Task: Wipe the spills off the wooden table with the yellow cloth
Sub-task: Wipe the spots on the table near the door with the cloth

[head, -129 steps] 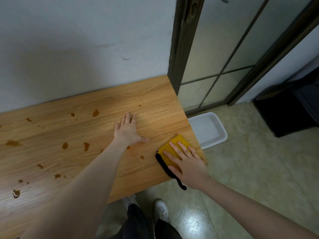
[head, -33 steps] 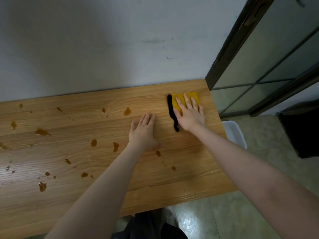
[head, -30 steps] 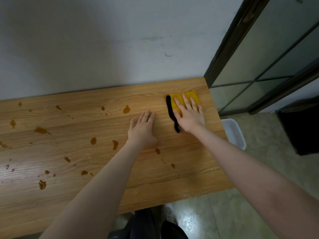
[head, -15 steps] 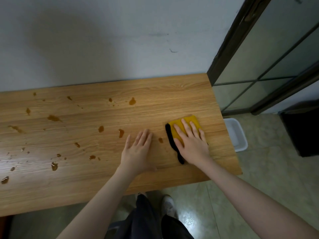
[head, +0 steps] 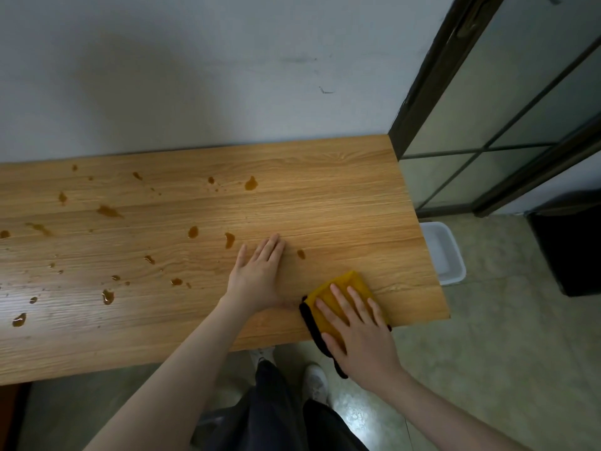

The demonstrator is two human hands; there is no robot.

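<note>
Yellow cloth (head: 344, 288) | folded, black-edged (overhanging table (head: 357, 196) edge) | right hand (head: 361, 333) flat

Head view — steeply downward; close

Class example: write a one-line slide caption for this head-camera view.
Right hand presses yellow cloth at wooden table edge; left hand rests flat; brown spills remain.

1. The wooden table (head: 341, 203) stands against a pale wall.
2. Brown spills (head: 250, 183) dot the table top, mostly on its left and middle parts.
3. A yellow cloth (head: 344, 284) with a black edge lies at the near right edge, partly hanging over it.
4. The left hand (head: 258, 273) lies flat on the wood just beside the cloth.
5. The right hand (head: 361, 333) presses flat on the cloth.
</note>
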